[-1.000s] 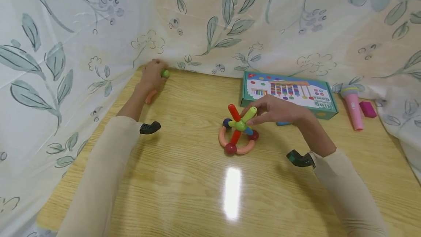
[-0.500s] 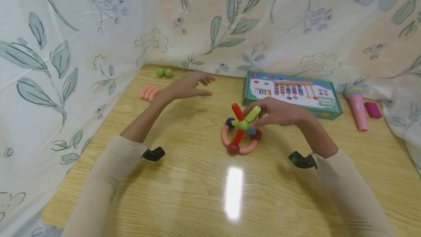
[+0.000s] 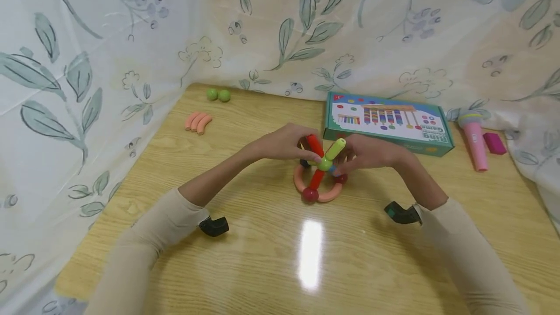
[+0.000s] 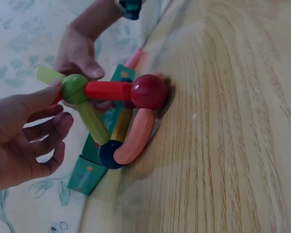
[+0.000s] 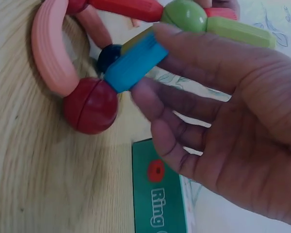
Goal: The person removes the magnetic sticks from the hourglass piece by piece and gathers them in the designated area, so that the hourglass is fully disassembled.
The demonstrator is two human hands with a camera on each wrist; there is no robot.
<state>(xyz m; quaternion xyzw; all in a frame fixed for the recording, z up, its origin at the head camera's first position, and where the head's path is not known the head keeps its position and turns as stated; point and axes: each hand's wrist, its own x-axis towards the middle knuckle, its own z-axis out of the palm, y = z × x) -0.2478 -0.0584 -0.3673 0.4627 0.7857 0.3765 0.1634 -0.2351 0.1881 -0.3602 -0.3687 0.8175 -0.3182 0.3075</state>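
A toy frame of sticks and balls stands on the table: a ring of curved salmon sticks [image 5: 52, 48] joined by balls, with straight sticks rising to a green ball [image 3: 325, 164]. My left hand [image 3: 286, 144] is at its left side, thumb by the green ball, pinching the upper red stick [image 3: 315, 145]; the other fingers are loosely bent in the left wrist view. From the right, my right hand [image 3: 369, 152] pinches the blue stick [image 5: 136, 63] above a dark red ball [image 5: 90, 106]. A light green stick [image 3: 336, 149] points up from the green ball.
Behind the frame lies a ring game box [image 3: 385, 120]. Right of it are a pink toy microphone [image 3: 474, 142] and a magenta block [image 3: 495, 143]. At the far left lie salmon curved sticks [image 3: 198, 122] and two green balls [image 3: 224, 95]. A patterned cloth [image 3: 262, 28] hangs behind.
My left hand has left the green balls at the far left, moved right and taken hold of the upper red stick. My right hand has stayed on the blue stick.
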